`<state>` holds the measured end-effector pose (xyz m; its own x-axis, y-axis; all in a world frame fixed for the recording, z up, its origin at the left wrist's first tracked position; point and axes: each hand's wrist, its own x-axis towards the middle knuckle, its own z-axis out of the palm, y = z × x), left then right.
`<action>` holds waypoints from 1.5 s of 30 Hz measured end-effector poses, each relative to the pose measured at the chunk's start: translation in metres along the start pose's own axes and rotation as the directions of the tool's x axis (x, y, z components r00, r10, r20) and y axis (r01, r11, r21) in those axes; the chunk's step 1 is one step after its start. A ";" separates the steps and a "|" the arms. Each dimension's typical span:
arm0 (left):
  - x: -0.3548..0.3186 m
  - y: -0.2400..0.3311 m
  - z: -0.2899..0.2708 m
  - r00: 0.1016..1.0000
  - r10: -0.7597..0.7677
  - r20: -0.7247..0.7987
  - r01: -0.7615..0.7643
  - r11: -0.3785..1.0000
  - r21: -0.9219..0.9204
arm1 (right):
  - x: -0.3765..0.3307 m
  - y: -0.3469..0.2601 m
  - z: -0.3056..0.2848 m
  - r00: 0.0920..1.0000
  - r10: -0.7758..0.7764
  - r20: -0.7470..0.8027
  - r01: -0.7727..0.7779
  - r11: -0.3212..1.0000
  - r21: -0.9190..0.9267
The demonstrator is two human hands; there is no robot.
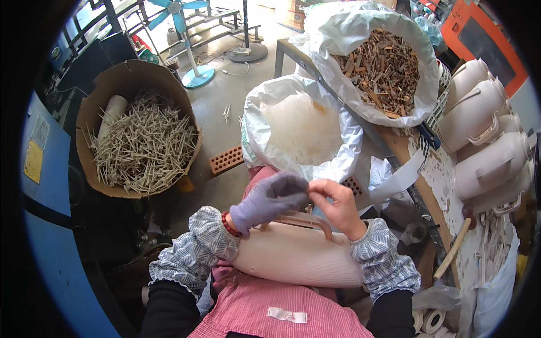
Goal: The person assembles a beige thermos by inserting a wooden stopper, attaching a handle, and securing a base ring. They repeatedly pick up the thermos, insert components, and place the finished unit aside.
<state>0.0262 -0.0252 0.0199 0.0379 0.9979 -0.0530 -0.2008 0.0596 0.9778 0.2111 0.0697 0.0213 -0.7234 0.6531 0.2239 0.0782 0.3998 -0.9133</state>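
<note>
Across my lap lies a pale pink-beige ribbed jug body, on its side, with a brown-pink handle facing up. Above that handle my two hands meet, fingertip to fingertip. My left hand, in a purple-grey glove, has its thumb and fingers curled together in a pinch. Bare and also pinching, my right hand touches the glove's fingertips. Whatever lies between the fingers is too small or hidden to name.
A cardboard box of beige plastic sticks stands left. Ahead is a white bag with translucent contents; beyond it, a larger bag of brown pieces. Several jugs and a wooden-handled hammer are on the right bench. A brick lies on the floor.
</note>
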 end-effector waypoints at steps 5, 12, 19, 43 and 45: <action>0.001 -0.001 -0.011 0.998 -0.029 0.055 0.020 0.988 0.151 | 0.001 0.016 0.000 0.995 0.101 -0.016 -0.099 0.991 0.092; -0.027 0.038 0.000 0.955 -0.047 0.294 -0.214 0.577 0.788 | 0.014 0.022 -0.040 0.994 0.086 -0.072 -0.091 0.994 -0.062; -0.011 0.004 -0.025 0.969 -0.158 0.190 -0.083 0.516 0.852 | 0.118 0.060 -0.165 0.823 -0.358 -0.440 -0.038 0.739 -0.672; 0.044 -0.015 -0.006 0.849 0.527 -0.036 -0.340 0.597 0.726 | 0.116 0.019 -0.107 0.958 0.099 -0.268 -0.063 0.988 0.139; 0.051 -0.010 0.003 0.724 0.681 -0.110 -0.460 0.596 0.659 | 0.073 0.008 -0.060 0.974 0.229 0.002 -0.208 0.883 0.420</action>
<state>0.0330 0.0246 0.0085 -0.2175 0.7657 0.6054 0.5076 -0.4410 0.7402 0.1999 0.1589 0.0502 -0.6874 0.7262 0.0088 -0.0689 -0.0532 -0.9962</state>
